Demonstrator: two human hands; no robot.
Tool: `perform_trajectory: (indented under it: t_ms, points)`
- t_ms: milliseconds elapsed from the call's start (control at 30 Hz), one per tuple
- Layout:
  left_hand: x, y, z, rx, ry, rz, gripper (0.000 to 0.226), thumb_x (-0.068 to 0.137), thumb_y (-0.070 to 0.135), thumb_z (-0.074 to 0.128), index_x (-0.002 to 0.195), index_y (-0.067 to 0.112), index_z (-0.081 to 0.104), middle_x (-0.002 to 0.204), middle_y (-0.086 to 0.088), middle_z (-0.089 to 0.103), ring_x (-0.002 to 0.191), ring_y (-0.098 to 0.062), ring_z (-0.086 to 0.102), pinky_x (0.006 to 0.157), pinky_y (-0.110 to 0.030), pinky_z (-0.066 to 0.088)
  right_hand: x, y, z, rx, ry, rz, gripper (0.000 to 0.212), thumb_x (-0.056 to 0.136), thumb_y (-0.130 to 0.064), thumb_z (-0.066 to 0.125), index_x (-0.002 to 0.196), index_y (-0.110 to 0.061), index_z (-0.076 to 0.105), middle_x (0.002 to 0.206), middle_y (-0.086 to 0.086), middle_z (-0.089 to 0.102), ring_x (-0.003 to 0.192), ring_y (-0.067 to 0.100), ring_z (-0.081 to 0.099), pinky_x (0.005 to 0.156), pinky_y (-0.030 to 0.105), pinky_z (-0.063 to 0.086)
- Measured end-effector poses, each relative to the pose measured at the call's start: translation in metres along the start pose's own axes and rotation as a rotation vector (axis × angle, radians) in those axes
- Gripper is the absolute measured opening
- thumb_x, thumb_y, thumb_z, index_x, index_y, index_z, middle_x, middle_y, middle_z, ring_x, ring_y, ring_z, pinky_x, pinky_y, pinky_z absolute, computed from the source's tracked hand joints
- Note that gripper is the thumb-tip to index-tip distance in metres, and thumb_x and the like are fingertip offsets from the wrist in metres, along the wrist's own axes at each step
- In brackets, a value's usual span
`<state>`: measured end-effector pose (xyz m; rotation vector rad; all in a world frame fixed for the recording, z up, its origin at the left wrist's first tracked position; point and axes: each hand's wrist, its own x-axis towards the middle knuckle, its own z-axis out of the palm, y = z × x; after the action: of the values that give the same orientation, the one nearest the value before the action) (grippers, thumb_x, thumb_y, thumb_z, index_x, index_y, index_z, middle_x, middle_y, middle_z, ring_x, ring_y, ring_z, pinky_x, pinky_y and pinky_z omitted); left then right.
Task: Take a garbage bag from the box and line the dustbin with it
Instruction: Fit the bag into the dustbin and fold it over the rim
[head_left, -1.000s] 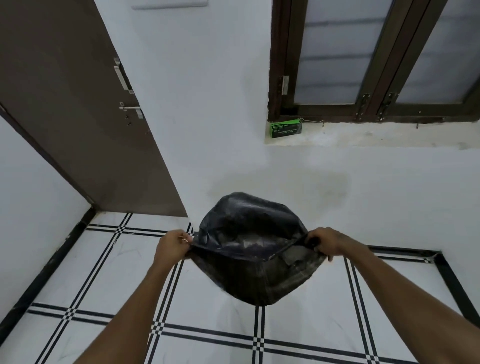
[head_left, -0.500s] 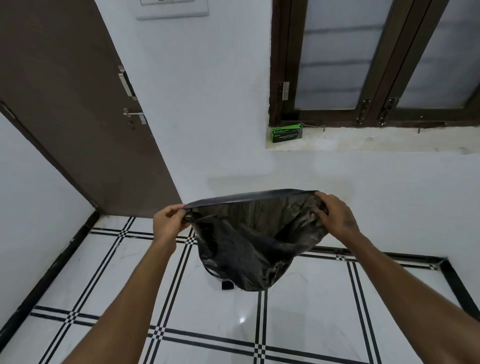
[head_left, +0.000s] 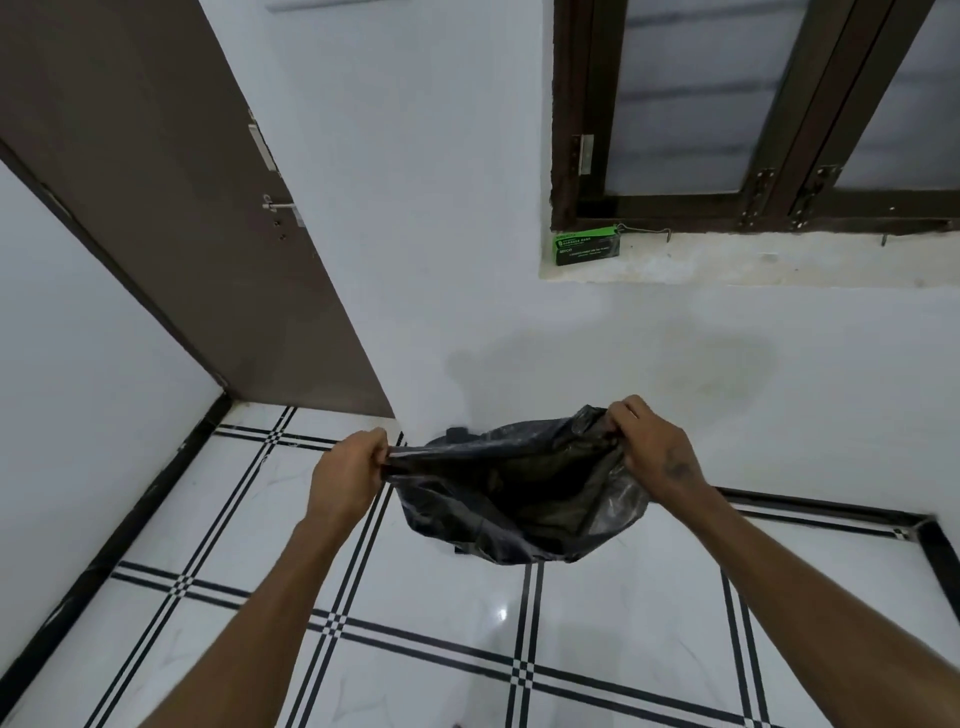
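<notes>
A black garbage bag (head_left: 514, 493) hangs between my hands with its mouth spread wide and facing me. My left hand (head_left: 345, 475) pinches the left side of the rim. My right hand (head_left: 652, 449) grips the right side, a little higher. The bag billows above the floor near the wall. A small dark piece (head_left: 457, 432) shows just behind the bag's top edge, and I cannot tell if it belongs to the dustbin, which is otherwise hidden behind the bag. The green garbage bag box (head_left: 587, 248) sits on the window ledge, up and to the right.
A brown door (head_left: 171, 208) stands at the left with a metal latch. A dark-framed window (head_left: 753, 114) is above the ledge (head_left: 779, 260). The floor (head_left: 467, 649) is white tile with black lines, and a black skirting runs along the walls.
Both hands have dropped with the bag from chest height towards the floor. The bag's mouth, pulled flat and taut half a second ago, is now spread open and rounder.
</notes>
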<state>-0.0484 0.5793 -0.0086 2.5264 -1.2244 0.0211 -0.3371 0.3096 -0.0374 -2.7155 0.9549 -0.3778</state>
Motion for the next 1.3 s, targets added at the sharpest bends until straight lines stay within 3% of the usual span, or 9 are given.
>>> perform_trajectory:
  t_ms: [233,400,633,733,833,1000,1100,1167,1300]
  points:
    - [-0.018,0.002,0.014,0.057,0.017,-0.095,0.025,0.086,0.004,0.059,0.094,0.02,0.076,0.109,0.007,0.066,0.085,-0.019,0.066,0.063,-0.024,0.04,-0.004,0.013,0.005,-0.089,-0.223,-0.124,0.009,0.09,-0.026,0.045,0.098,-0.023,0.049,0.098,-0.005,0.057,0.077,0.022,0.056,0.06,0.027,0.036]
    - [-0.023,-0.002,0.011,-0.228,0.105,-0.327,0.025,0.088,0.008,0.063,0.109,0.02,0.068,0.103,0.001,0.068,0.082,-0.017,0.064,0.075,-0.029,0.049,0.003,0.024,0.018,-0.103,-0.296,-0.105,0.021,0.086,-0.025,0.052,0.107,-0.023,0.057,0.124,-0.005,0.047,0.07,0.021,0.053,0.065,0.028,0.042]
    - [-0.007,-0.042,0.01,-0.327,0.108,-0.467,0.024,0.084,0.007,0.067,0.102,0.016,0.054,0.082,-0.001,0.062,0.072,-0.021,0.061,0.062,-0.03,0.041,0.033,0.007,0.047,0.158,-0.18,0.147,0.021,0.09,-0.015,0.053,0.102,-0.018,0.07,0.097,0.0,0.06,0.091,0.026,0.063,0.071,0.029,0.041]
    - [0.013,-0.066,0.011,-0.313,-0.03,-0.499,0.004,0.084,0.017,0.065,0.083,0.016,0.062,0.073,0.001,0.065,0.072,-0.023,0.064,0.062,-0.032,0.048,0.05,-0.014,0.052,0.221,-0.188,0.195,0.026,0.088,-0.005,0.052,0.101,-0.015,0.073,0.09,0.001,0.063,0.091,0.027,0.063,0.071,0.027,0.038]
    - [0.036,-0.091,0.012,-0.505,-0.189,-0.606,0.02,0.085,0.025,0.061,0.072,0.01,0.058,0.071,-0.007,0.07,0.068,-0.024,0.067,0.075,-0.044,0.058,0.073,-0.043,0.056,0.2,-0.233,0.202,0.035,0.085,-0.003,0.052,0.109,-0.017,0.072,0.1,0.007,0.066,0.095,0.029,0.062,0.074,0.03,0.044]
    - [0.073,-0.115,-0.004,-0.991,-0.373,-0.815,0.015,0.095,0.021,0.056,0.087,0.01,0.061,0.082,-0.01,0.07,0.071,-0.02,0.07,0.069,-0.032,0.061,0.1,-0.079,0.066,0.047,-0.418,0.156,0.054,0.082,-0.014,0.06,0.133,-0.024,0.049,0.123,0.007,0.048,0.107,0.03,0.058,0.083,0.033,0.048]
    - [0.089,-0.136,-0.01,-1.112,-0.262,-0.83,0.01,0.093,0.013,0.057,0.083,0.012,0.056,0.071,-0.009,0.063,0.047,-0.008,0.062,0.051,-0.021,0.057,0.109,-0.091,0.069,-0.004,-0.357,0.204,0.069,0.08,-0.014,0.058,0.144,-0.026,0.034,0.129,0.008,0.04,0.099,0.038,0.06,0.078,0.039,0.052]
    - [0.097,-0.146,-0.013,-1.124,-0.077,-0.779,0.013,0.092,0.009,0.058,0.081,0.012,0.053,0.068,-0.009,0.057,0.038,-0.005,0.052,0.046,-0.02,0.052,0.112,-0.094,0.067,0.077,-0.216,0.29,0.056,0.084,-0.016,0.055,0.137,-0.024,0.039,0.124,0.004,0.044,0.092,0.037,0.061,0.071,0.037,0.048]
    - [0.099,-0.16,-0.014,-0.995,0.127,-0.602,0.011,0.086,0.011,0.064,0.084,0.017,0.055,0.069,-0.011,0.058,0.048,-0.015,0.052,0.051,-0.027,0.047,0.114,-0.11,0.065,0.019,-0.01,0.293,0.041,0.088,-0.016,0.054,0.125,-0.025,0.04,0.126,-0.002,0.048,0.078,0.029,0.058,0.068,0.035,0.048]
